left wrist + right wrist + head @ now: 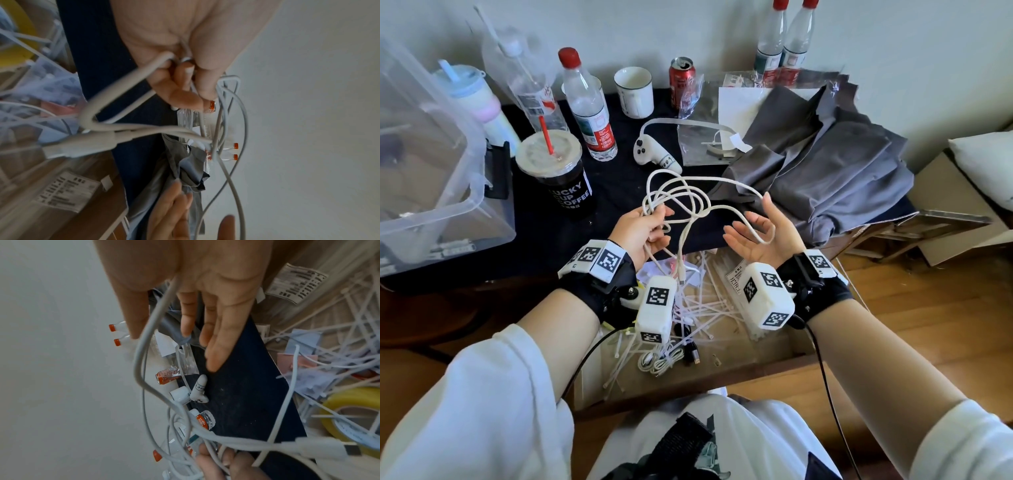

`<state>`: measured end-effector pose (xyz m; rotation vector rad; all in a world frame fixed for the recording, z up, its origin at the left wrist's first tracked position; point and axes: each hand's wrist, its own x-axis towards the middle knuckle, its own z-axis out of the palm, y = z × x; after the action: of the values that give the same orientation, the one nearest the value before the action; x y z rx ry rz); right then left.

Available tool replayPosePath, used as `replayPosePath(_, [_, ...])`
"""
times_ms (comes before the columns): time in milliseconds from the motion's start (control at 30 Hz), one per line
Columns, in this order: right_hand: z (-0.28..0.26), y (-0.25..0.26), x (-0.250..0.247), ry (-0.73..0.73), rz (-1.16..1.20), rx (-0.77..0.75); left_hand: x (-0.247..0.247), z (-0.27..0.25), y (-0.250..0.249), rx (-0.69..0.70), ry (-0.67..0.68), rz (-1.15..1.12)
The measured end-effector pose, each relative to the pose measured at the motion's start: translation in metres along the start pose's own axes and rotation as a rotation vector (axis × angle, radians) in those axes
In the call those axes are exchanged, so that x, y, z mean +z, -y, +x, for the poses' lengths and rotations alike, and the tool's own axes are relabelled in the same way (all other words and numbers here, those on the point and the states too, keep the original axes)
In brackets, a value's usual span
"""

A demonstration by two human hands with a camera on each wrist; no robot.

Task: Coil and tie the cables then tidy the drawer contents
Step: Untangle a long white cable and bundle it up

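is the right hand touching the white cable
Touching: in the head view the white cable lies across the right hand's open palm.

Both forearms reach forward side by side, bare below pushed-up white sleeves, each wrist strapped with a black band. The left hand (642, 229) is raised with its fingers curled, gripping loops of the white cable (688, 195). The right hand (763, 233) faces palm up, fingers spread and relaxed, a strand draped across it.
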<state>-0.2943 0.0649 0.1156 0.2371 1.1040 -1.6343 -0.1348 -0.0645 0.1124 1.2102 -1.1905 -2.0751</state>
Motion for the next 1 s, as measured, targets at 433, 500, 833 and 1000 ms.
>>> replayPosePath(433, [0.004, -0.006, 0.025, 0.202, -0.653, -0.192, 0.003, -0.003, -0.001, -0.06, 0.005, -0.082])
replayPosePath(500, [0.008, -0.012, 0.028, 0.139, -0.712, -0.178, 0.006, -0.005, 0.001, -0.043, 0.045, -0.016])
replayPosePath(833, [0.004, 0.0, 0.028, 0.024, -0.834, -0.481, -0.009, -0.009, 0.012, -0.026, 0.105, 0.272])
replayPosePath(1000, [0.004, 0.023, 0.027, -0.087, -0.602, -0.568, -0.028, -0.004, 0.02, -0.108, 0.006, 0.232])
